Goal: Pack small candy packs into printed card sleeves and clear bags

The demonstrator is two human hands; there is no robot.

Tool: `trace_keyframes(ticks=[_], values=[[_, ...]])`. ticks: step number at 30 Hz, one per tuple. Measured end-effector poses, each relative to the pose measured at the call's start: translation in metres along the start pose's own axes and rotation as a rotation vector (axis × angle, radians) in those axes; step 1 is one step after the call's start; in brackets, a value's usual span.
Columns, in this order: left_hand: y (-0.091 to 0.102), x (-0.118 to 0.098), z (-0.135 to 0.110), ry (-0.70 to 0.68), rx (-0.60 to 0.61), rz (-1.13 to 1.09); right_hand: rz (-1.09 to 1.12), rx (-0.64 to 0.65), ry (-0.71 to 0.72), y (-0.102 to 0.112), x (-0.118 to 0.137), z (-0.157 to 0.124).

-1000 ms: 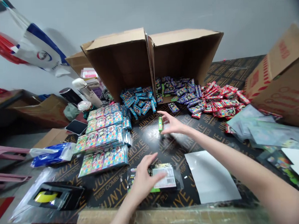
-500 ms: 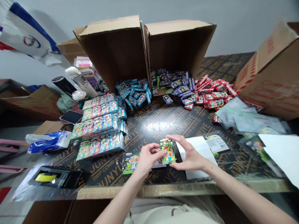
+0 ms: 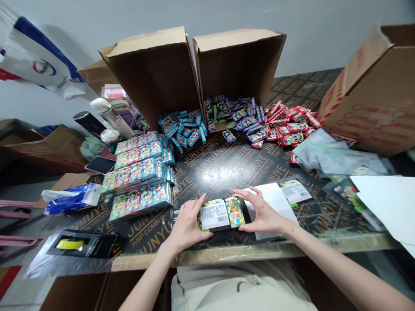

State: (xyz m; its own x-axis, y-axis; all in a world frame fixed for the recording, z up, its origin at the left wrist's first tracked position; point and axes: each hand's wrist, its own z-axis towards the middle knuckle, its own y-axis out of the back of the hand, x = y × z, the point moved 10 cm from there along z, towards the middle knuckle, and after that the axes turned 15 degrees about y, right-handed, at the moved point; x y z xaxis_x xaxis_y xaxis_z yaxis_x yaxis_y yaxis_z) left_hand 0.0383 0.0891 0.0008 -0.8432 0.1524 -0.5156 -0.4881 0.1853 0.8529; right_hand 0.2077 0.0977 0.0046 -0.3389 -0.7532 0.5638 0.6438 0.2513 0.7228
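My left hand (image 3: 188, 224) curves around the left end of a dark printed card (image 3: 216, 228) with a white barcode label, thumb at the lower edge and fingers at the upper. Against the label's right side stands a small green printed packet (image 3: 235, 212). My right hand (image 3: 262, 213) grips this packet between thumb below and fingers above. Part of another printed piece (image 3: 175, 216) shows behind my left hand. White paper (image 3: 270, 201) lies under and beyond my right hand, next to a labelled card (image 3: 296, 192).
Stacked packs of colourful packets (image 3: 139, 175) stand left. Two open cartons (image 3: 237, 65) hold blue packets (image 3: 185, 129) and purple packets (image 3: 243, 119) at their mouths. Red packets (image 3: 291, 125), clear sleeves (image 3: 336, 158) and another carton (image 3: 375, 105) are right. A tape dispenser (image 3: 94, 245) lies front left.
My left hand has moved left, from the green packet to the card's left end. The packet now sits beside the label, with my right hand still at its right side. The view has shifted slightly.
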Motion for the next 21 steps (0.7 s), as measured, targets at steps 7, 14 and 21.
trace_keyframes(ticks=[7, 14, 21], values=[[0.032, 0.001, 0.010, 0.174, -0.230, -0.324, 0.604, -0.491, -0.258, 0.020, -0.018, 0.020], [0.007, 0.002, 0.027, 0.325, -0.295, -1.083, 1.008, -1.024, -0.504, 0.023, -0.016, 0.051], [-0.017, -0.008, 0.021, 0.467, -0.190, -1.402, 1.020, -1.008, -0.602, 0.018, -0.030, 0.045]])
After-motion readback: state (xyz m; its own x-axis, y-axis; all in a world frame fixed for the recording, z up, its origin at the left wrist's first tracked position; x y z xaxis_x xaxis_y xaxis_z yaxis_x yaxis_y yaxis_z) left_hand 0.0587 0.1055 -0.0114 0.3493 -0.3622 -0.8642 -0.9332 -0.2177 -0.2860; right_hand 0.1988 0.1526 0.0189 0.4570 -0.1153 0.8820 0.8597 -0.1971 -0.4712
